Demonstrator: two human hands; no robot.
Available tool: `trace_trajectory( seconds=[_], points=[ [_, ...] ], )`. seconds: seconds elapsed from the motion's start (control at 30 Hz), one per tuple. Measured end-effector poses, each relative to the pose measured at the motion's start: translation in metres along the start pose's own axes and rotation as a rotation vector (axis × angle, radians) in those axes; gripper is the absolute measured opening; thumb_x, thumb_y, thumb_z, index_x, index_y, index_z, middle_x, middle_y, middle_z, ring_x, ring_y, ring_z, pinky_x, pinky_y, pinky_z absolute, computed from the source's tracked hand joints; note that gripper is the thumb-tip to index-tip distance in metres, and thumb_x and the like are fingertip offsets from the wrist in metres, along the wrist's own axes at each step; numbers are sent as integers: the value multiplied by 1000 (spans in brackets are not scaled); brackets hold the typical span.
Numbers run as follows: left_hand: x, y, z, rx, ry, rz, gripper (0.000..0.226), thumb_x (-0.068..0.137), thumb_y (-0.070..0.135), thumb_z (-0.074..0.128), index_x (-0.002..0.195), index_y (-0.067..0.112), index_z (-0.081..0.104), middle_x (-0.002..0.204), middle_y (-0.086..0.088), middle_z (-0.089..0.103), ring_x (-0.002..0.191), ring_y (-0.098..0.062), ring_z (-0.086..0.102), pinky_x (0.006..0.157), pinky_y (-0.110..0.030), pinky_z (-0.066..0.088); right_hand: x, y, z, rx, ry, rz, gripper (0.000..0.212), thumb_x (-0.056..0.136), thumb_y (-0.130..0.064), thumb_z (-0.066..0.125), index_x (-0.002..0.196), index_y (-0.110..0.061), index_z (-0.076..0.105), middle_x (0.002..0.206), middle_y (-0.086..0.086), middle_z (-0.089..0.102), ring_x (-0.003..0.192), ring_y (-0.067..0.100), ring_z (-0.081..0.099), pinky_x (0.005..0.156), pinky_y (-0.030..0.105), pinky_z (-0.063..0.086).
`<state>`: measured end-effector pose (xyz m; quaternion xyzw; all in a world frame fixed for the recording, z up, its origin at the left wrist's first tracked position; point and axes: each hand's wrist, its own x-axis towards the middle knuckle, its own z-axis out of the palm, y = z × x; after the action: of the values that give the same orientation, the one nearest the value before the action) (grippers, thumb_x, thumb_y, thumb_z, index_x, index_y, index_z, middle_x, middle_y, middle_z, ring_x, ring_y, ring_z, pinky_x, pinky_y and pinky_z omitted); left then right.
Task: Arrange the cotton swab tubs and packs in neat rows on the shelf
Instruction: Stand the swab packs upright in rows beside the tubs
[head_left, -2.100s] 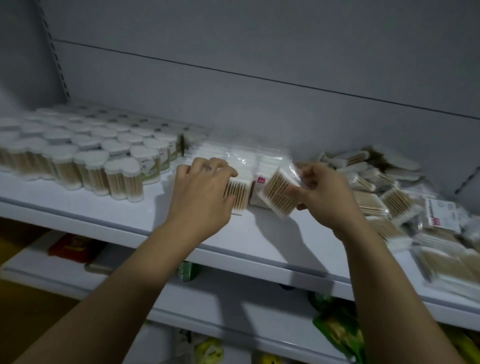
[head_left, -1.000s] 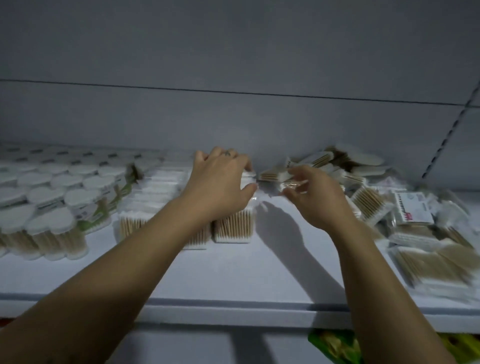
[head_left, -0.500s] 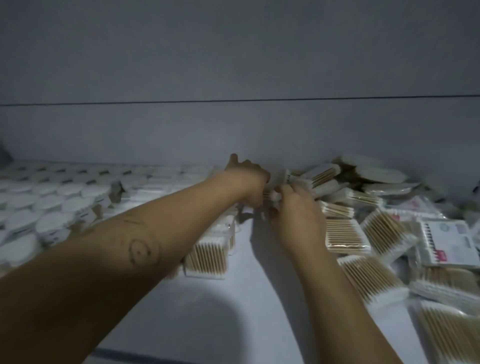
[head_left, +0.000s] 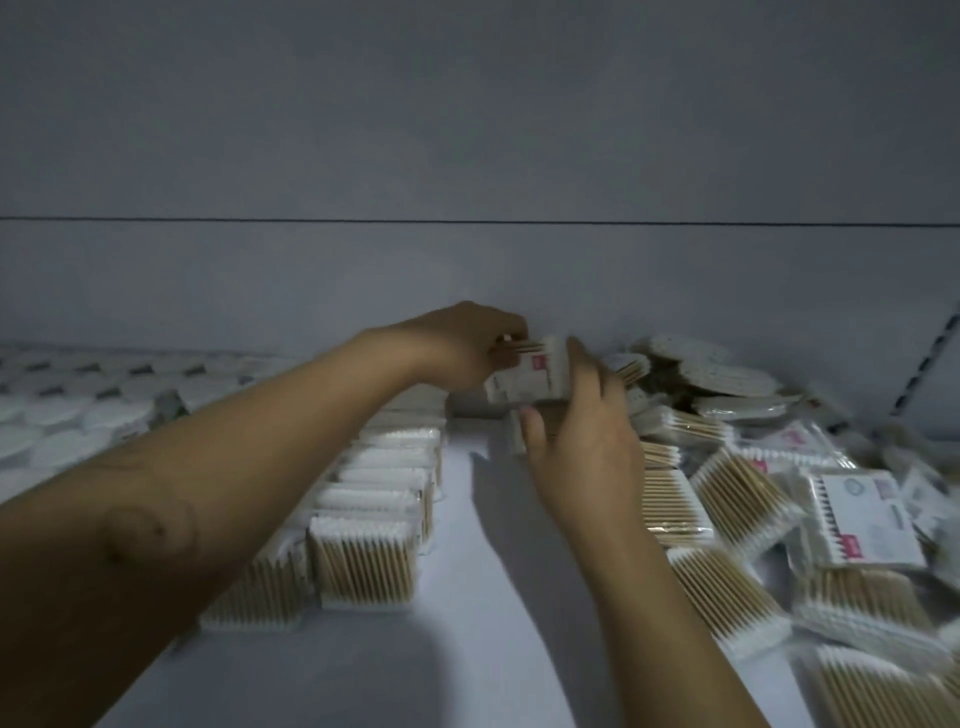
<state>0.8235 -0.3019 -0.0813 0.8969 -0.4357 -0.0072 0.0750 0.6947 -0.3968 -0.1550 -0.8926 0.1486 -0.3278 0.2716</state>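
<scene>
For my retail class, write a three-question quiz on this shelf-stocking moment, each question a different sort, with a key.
1. True or false: the left hand and the right hand both hold the same pack.
2. Where does the untidy pile of packs lie? A) right of the hands B) left of the hands C) on the floor
3. Fill in: the white-lidded tubs stand at the far ____ of the shelf.
Key: 1 true; 2 A; 3 left.
</scene>
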Motion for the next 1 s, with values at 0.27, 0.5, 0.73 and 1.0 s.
trace_trajectory(
  seconds=[0.27,0.5,0.73,1.0],
  points=[
    [-24,-19,-25,-370,234,3,34,89,41,65,121,33,58,103,10,60,92,-7,60,82,-23,48,38,-8,8,324,58,117,30,85,-26,71,110,-22,55,90,-3,65,87,20,65,64,22,47],
    [-18,-29,-13,-487,210,-14,40,83,32,74,117,27,54,110,7,64,96,-11,65,86,-29,54,32,-5,12,369,179,183,31,82,-29,74,104,-18,54,88,-4,63,82,18,65,63,23,49],
    [-15,-5,-12,-169,-67,171,72,85,24,73,143,41,35,127,13,50,112,-5,53,88,-16,42,23,8,13,-73,209,-88,37,73,-22,80,107,-15,66,95,10,67,92,32,59,68,30,38],
    [-14,5,-15,-65,-44,170,25,90,31,66,113,24,59,108,7,60,96,-12,59,80,-27,48,20,9,16,142,130,-109,40,77,-28,78,110,-14,61,102,2,66,96,23,60,75,34,48]
  ],
)
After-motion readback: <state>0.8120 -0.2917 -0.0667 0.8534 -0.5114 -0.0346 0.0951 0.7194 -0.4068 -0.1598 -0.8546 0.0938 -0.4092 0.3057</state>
